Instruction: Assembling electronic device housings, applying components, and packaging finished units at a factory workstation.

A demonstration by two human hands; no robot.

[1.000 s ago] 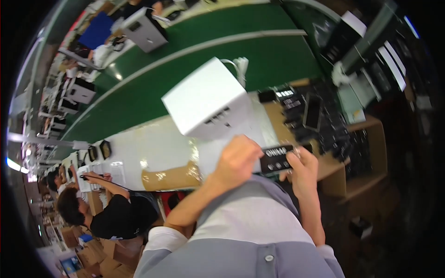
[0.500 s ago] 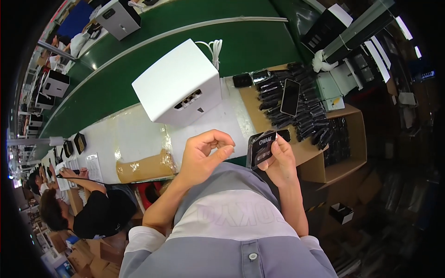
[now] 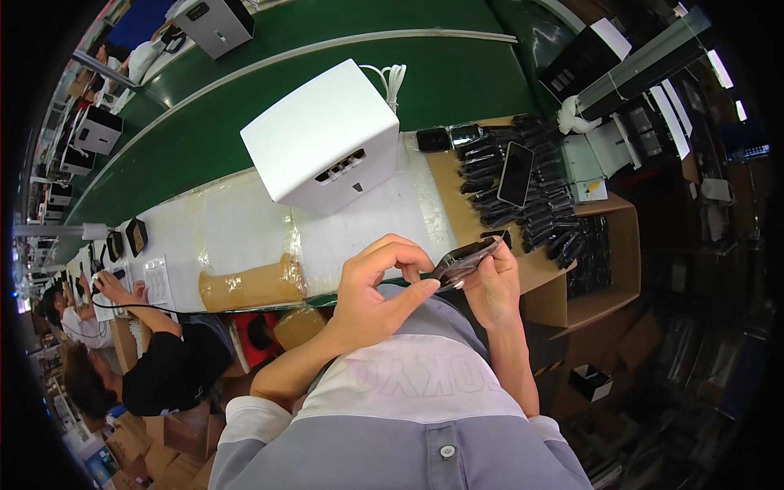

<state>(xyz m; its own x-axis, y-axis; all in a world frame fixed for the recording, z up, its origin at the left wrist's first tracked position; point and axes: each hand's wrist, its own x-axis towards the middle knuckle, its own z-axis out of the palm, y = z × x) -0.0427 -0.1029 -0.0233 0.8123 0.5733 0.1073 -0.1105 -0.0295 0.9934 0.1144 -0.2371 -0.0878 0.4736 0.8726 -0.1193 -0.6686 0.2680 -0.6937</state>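
A flat, glossy black panel (image 3: 462, 263) in a clear plastic bag is held tilted in front of my waist. My right hand (image 3: 495, 286) pinches its right end between thumb and fingers. At the left end, the thumb and curled fingers of my left hand (image 3: 382, 286) close on the panel's edge; the exact contact is partly hidden. Beyond my hands stands a white box-shaped appliance (image 3: 327, 135) with a row of slots or sockets in its side and a white cable (image 3: 394, 82) behind it.
Many bagged black pieces (image 3: 490, 175) are piled on cardboard at the right, with a dark phone (image 3: 515, 174) on top. An open cardboard box (image 3: 604, 306) sits beside them. A green conveyor belt (image 3: 457, 73) runs behind. At the left, a person in black (image 3: 175, 367) works at the bench.
The panel has turned from facing me to a tilted, edge-on pose. My left hand has moved right to its left edge. The view has shifted slightly.
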